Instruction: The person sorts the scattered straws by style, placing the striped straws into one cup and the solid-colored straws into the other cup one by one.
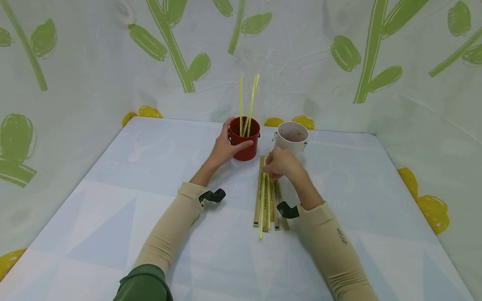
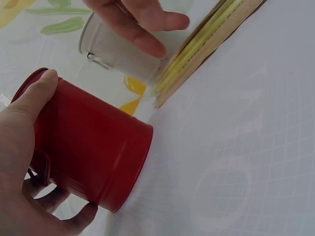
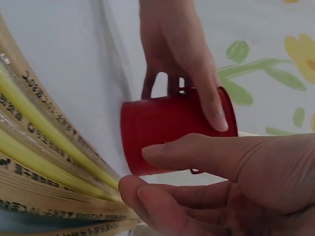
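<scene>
A red cup (image 1: 246, 144) stands at the table's far middle with two yellow straws (image 1: 246, 104) upright in it. My left hand (image 1: 225, 148) grips it around the side, thumb on the rim (image 2: 88, 147). Just right of it stands an empty white cup (image 1: 291, 137). A row of paper-wrapped straws (image 1: 268, 200) lies in front of the cups, with a bare yellow straw (image 1: 261, 217) on top. My right hand (image 1: 281, 165) hovers at their far ends, fingers loosely curled, fingertips (image 3: 133, 189) touching the ends. Thumb and index are apart with nothing between them.
The table (image 1: 132, 234) has a pale blue and white cloth. Plastic sheeting printed with green plants (image 1: 357, 50) walls it in at the back and both sides. Black wrist-camera mounts (image 1: 212, 195) sit on both beige sleeves.
</scene>
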A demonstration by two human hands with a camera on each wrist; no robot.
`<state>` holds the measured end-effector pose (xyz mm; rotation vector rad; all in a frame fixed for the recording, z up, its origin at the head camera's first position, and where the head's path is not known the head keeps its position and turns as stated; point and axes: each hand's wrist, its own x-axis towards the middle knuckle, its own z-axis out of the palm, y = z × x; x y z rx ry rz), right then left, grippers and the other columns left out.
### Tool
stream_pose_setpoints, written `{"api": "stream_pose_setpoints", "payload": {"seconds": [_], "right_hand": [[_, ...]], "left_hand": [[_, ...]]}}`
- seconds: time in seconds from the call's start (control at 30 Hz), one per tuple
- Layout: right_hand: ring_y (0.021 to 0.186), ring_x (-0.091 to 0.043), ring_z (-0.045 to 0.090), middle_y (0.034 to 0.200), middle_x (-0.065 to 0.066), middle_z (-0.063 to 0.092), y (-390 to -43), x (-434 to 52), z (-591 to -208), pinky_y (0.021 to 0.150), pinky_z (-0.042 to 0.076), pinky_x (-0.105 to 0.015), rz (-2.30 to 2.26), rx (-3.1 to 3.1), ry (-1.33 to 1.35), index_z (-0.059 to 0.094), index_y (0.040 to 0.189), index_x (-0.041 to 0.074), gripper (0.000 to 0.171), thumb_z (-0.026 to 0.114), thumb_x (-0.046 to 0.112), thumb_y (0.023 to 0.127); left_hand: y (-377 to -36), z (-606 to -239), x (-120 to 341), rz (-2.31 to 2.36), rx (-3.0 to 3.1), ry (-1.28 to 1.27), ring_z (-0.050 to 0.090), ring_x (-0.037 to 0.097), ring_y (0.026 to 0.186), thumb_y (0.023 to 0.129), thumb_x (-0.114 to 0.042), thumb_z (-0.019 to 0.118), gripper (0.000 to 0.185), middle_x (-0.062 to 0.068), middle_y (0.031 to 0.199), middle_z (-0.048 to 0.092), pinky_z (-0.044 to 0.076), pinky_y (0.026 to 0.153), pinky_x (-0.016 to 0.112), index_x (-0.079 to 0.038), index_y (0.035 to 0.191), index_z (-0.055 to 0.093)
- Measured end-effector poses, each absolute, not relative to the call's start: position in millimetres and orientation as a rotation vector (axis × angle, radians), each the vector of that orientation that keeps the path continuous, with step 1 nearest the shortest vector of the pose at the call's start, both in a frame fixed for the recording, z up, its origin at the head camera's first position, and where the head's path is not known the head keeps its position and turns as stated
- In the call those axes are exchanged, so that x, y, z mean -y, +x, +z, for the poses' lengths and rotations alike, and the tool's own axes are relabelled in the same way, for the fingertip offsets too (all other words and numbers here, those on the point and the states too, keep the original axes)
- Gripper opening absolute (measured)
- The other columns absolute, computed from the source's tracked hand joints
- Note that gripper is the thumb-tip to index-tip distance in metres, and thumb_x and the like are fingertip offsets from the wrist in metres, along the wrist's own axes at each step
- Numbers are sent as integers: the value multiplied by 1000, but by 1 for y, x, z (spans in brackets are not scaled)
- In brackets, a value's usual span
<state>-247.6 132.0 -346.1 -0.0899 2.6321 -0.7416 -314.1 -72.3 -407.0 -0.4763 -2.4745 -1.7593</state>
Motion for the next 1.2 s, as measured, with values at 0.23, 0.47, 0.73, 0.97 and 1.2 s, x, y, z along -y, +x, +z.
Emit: {"api": "stream_pose_setpoints", "payload": {"seconds": [0.23,0.47,0.73,0.97,1.2], "right_hand": [[59,-17,69,72,-10,69,-249,-123,-353,61,59,-26,-697,-2618,-62,71,100,0,20,72,16,87],[57,-15,69,71,-9,69,-249,-119,-360,57,57,-24,-658,-2631,-23,71,91,0,16,74,15,86],[58,-16,70,78,-12,69,-246,-110,-364,54,57,-23,-604,-2662,-11,66,94,-1,19,74,13,85],[56,-18,69,78,-11,66,-241,-103,-361,46,51,-19,-519,-2724,-67,61,97,0,26,76,15,83],[53,-16,69,81,-12,66,-239,-97,-363,44,48,-16,-416,-2736,-111,65,96,-2,24,76,15,83]], "left_hand": [[-313,-406,72,-1755,2471,-476,43,21,136,81,-42,78,95,0,151,41,46,108,46,-28,153,18],[-314,-407,73,-1759,2474,-475,43,21,136,81,-42,78,96,0,151,40,46,108,45,-27,154,17],[-313,-407,73,-1759,2465,-482,43,21,136,82,-40,78,94,0,151,41,44,110,45,-28,153,17],[-314,-407,72,-1746,2470,-478,44,21,136,82,-42,78,94,0,151,41,43,110,45,-32,153,17],[-314,-408,72,-1738,2467,-480,45,21,135,81,-41,78,94,0,150,42,44,110,44,-30,153,18]]}}
